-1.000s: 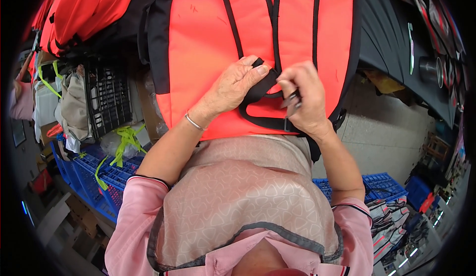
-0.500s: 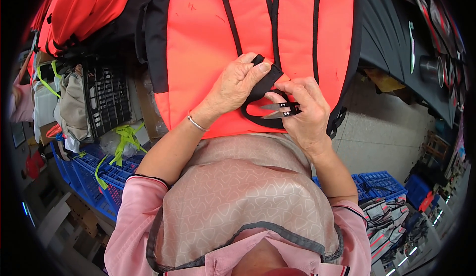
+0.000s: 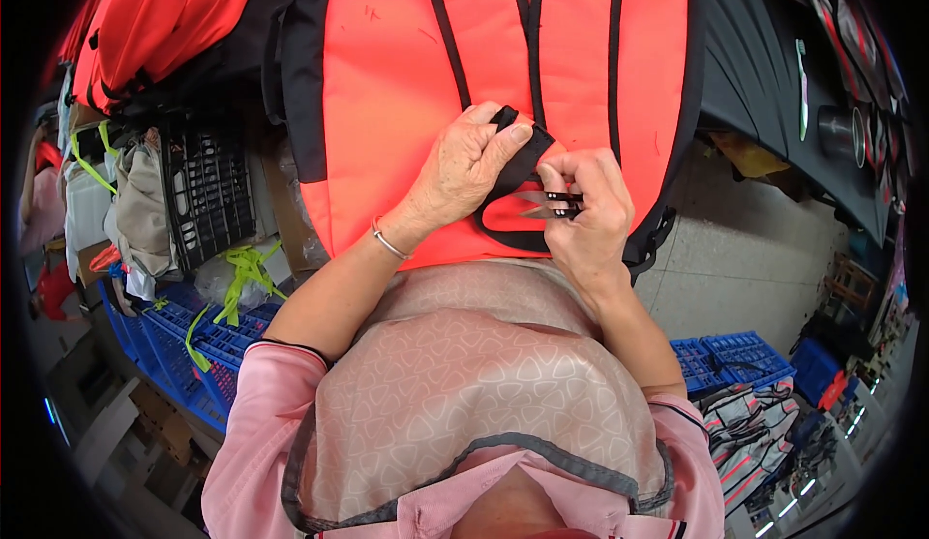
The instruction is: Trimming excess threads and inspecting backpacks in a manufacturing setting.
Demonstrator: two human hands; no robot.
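Observation:
A large bright orange-red bag (image 3: pixel 397 123) with black straps and dark sides lies before me. My left hand (image 3: pixel 460 166) is closed on a black webbing strap (image 3: pixel 523 164) near the bag's lower edge, thumb on top. A loop of that strap hangs toward my apron. My right hand (image 3: pixel 595 215) is closed around small thread snips (image 3: pixel 559 206); their pointed blades stick out to the left over the loop. Its thumb and forefinger come together by the strap's right edge. Whether they pinch a thread there is too small to tell.
Another orange bag (image 3: pixel 160 21) lies at the far left. A black crate (image 3: pixel 208 186) and blue crates (image 3: pixel 164 345) stand at left. On the dark surface at right are a toothbrush (image 3: pixel 802 89) and a metal cup (image 3: pixel 840 135). Blue baskets (image 3: pixel 740 357) sit lower right.
My right hand has moved slightly left and up, its fingertips drawing together at the strap's edge. The snips have turned a little with it. My left hand keeps its hold.

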